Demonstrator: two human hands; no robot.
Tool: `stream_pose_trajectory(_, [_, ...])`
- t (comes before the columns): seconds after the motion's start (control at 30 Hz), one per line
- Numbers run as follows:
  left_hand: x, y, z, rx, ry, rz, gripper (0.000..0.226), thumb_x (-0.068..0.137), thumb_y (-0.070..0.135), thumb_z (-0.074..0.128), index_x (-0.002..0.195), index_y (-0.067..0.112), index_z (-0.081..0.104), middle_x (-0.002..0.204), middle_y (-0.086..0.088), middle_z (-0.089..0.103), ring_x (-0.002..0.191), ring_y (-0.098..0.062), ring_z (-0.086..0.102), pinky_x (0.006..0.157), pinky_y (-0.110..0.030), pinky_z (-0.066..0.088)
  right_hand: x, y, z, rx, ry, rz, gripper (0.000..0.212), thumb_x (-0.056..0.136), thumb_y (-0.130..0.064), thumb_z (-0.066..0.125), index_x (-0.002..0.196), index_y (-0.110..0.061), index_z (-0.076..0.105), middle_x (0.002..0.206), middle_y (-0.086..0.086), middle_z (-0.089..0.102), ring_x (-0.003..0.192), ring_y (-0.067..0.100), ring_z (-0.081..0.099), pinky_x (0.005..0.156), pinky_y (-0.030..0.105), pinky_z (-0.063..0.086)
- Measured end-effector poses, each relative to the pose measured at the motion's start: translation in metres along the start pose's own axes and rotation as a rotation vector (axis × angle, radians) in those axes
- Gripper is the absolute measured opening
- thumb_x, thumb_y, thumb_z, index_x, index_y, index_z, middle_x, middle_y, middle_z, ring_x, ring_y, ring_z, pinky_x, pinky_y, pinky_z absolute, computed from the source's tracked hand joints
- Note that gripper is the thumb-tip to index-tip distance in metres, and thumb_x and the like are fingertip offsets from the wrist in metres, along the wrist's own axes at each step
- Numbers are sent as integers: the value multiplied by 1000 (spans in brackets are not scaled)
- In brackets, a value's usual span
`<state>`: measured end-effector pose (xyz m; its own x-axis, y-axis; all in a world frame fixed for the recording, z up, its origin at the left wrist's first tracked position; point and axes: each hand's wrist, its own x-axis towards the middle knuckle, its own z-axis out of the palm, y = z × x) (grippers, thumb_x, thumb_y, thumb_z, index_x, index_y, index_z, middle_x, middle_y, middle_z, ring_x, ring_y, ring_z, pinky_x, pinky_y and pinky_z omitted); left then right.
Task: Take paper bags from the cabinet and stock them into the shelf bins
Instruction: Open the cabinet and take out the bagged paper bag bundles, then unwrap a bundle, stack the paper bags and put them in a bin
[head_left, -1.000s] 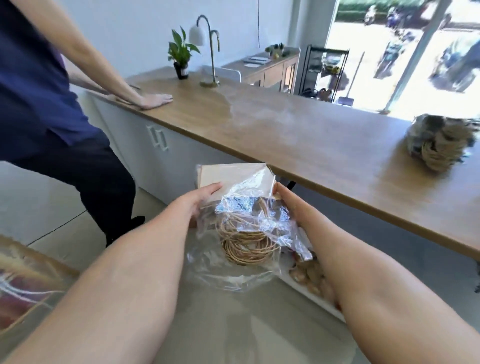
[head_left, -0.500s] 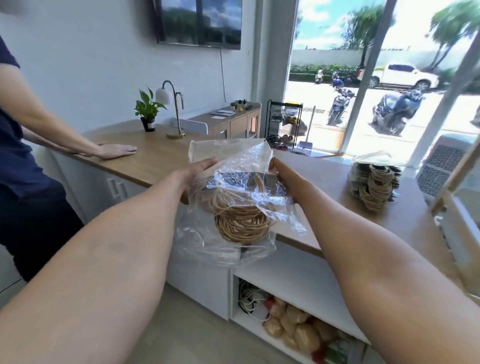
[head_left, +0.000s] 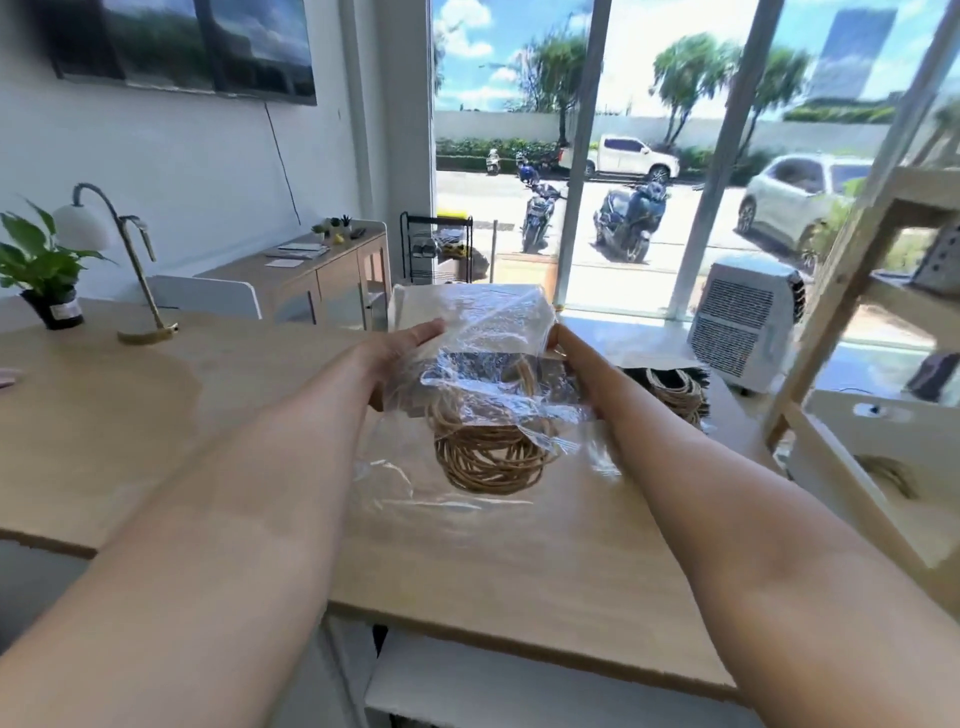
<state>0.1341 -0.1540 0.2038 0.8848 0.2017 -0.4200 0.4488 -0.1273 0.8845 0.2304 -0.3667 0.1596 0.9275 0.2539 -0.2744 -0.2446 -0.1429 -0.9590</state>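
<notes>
A clear plastic pack of paper bags with tan twisted-cord handles hangs in the air above the wooden counter. My left hand grips the pack's left side. My right hand grips its right side. Loose plastic wrap trails below the handles. A second bundle of bags with cord handles lies on the counter just behind my right forearm. A wooden shelf unit stands at the right edge of the view, and its bins are not plainly visible.
A brass lamp and a potted plant stand at the counter's left end. Beneath the counter shows a white open cabinet. A white fan unit sits by the glass wall. A sideboard is against the far wall.
I have lifted the pack from beside the low cabinet up over the counter top. The view has risen and turned right, and the person in dark blue is out of view.
</notes>
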Motion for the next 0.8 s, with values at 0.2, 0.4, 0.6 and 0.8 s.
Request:
stream_pose_trajectory(0.2, [113,32,-5,21,-190,-167,65,83,65,55,118,10,58,83,-9,74,72,-20,70,88,-36,51,77,-7,-4,16,90,131,40,78,-45,57,95,-10,67,86,13,68,65,24,58,55,18,50])
stream_pose_trajectory(0.4, [189,31,0,166,-204,-215,76,91,66,39,153,28,16,162,-6,9,145,-25,20,114,-38,32,152,20,-5,-29,87,259,41,75,-48,60,99,-16,63,89,2,67,82,23,60,79,34,52])
stream_pose_trajectory(0.6, [265,11,-3,247,-225,-361,107,73,79,49,155,27,5,162,-12,-2,148,-39,6,117,-58,13,219,68,-24,32,7,475,77,41,-39,73,111,-7,66,110,11,68,102,28,63,98,35,43])
stream_pose_trajectory(0.8, [264,46,4,472,-112,-351,95,81,60,62,148,3,27,115,-14,56,120,-29,55,94,-37,46,172,12,-8,-84,189,357,63,81,-38,65,133,-5,50,116,10,60,102,28,60,93,36,47])
